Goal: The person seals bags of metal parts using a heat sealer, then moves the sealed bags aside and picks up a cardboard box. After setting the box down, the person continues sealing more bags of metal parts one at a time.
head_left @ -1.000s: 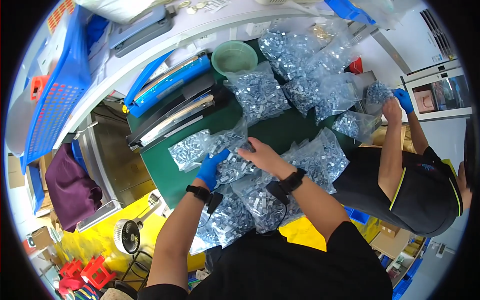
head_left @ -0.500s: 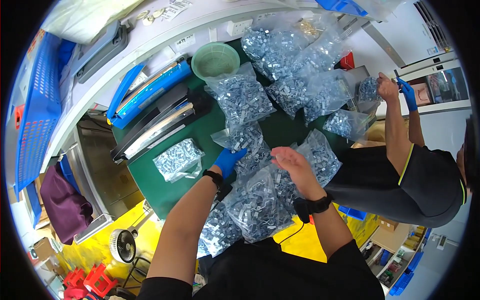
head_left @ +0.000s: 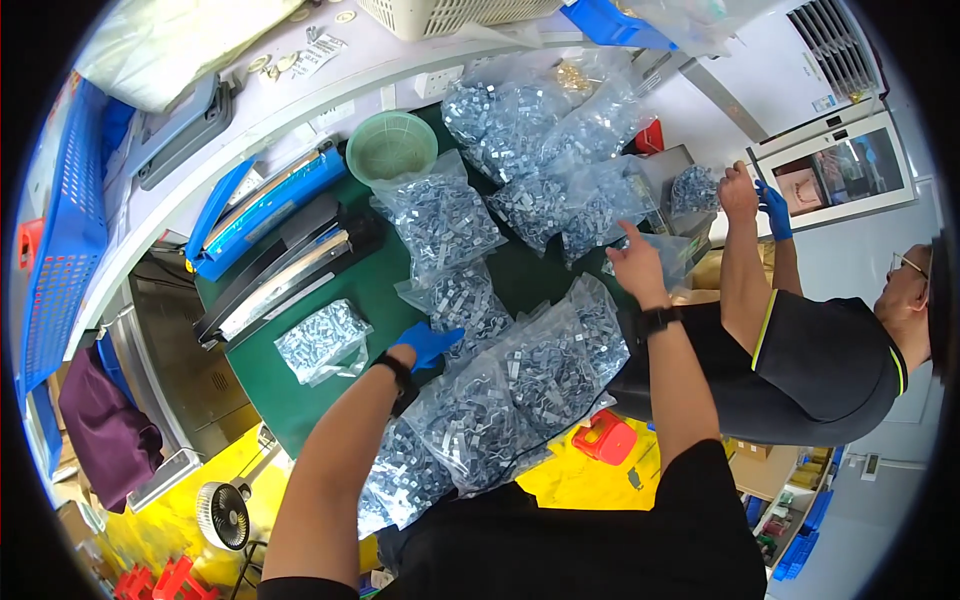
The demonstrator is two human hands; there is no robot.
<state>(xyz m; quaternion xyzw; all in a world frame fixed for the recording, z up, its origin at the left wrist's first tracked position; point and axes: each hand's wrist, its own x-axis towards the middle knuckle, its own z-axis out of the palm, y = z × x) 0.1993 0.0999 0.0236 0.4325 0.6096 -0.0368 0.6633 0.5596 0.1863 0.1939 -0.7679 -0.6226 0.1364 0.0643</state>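
Note:
My left hand [head_left: 428,343], in a blue glove, has its fingers stretched out against the edge of a clear bag of small metal parts [head_left: 470,308]. My bare right hand [head_left: 640,270] is reached out to the right, index finger extended and thumb apart. It overlaps a small clear bag [head_left: 668,258] at the table's right side; whether it touches that bag I cannot tell. Larger filled bags [head_left: 475,425] lie along the near edge, between my forearms. Left of my gloved hand, a smaller bag of metal pieces [head_left: 323,340] lies flat on the green table [head_left: 285,405].
Two bag sealers, one blue [head_left: 265,215] and one black [head_left: 285,270], stand at the left. A green basket [head_left: 391,148] and several full bags [head_left: 545,130] line the back. At the right a co-worker [head_left: 800,350] holds both hands over a small machine. A fan [head_left: 222,515] stands lower left.
My right hand has moved right and away from me, from above the middle bags to the small bag. My left hand stays beside the same bag. The whole view has shifted slightly.

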